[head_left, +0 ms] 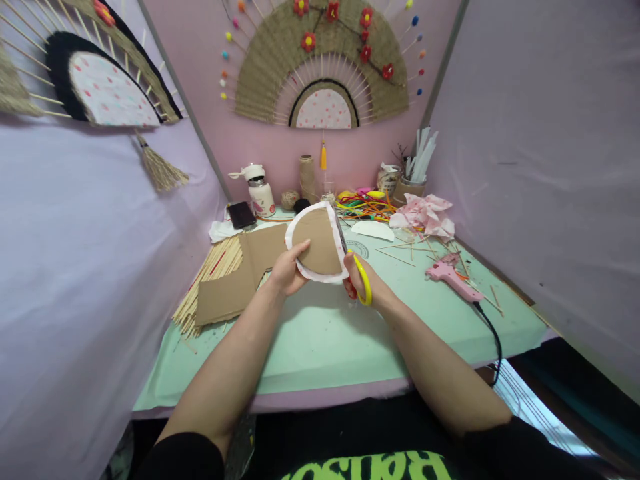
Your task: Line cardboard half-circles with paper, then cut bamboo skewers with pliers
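Raised over the table, a half-round cardboard piece [318,241] shows its brown back, with white paper or cloth folded around the rim. My left hand [290,267] grips it at the lower left, thumb on the brown face and fingers behind. My right hand [364,279] is closed around yellow-handled scissors [367,283]. Their dark blades run along the straight right edge of the piece; whether they are cutting I cannot tell. Some fingers of the right hand are hidden behind the handles.
Bamboo sticks [187,313] and cut cardboard [225,297] lie at left. A pink glue gun [453,280] with a black cord rests at right. Behind are a phone [241,215], a bottle [262,197], a white half-disc [373,230] and crumpled pink paper [425,215].
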A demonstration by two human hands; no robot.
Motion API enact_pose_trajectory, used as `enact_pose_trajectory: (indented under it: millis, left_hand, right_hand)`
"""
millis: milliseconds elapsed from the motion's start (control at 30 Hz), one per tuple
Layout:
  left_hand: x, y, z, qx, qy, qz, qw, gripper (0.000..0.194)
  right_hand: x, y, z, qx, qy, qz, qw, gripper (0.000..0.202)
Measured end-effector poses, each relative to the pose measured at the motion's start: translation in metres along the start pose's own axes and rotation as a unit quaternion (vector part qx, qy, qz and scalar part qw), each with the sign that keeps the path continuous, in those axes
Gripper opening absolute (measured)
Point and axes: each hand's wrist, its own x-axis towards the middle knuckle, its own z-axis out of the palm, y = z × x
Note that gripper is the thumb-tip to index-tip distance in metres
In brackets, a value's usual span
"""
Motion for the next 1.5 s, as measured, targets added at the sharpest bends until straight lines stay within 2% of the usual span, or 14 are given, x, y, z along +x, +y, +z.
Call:
enact_pose_trajectory:
  millis: [467,1500]
  left_hand:
    - [0.0001,-0.0012,-0.0010,0.008,-0.011,-0.013,1.000,0.031]
    - [0.0011,-0.0017,-0.0016,0.011,-0.013,-0.010,1.000,0.032]
  right_hand:
    - [-0.0014,-0.0080,-0.0026,-0.006,-0.002,-0.015,1.000,0.061]
    - [-0.0018,-0.0064,-0.0011,0.019,0.037,0.028,0.999,0.055]
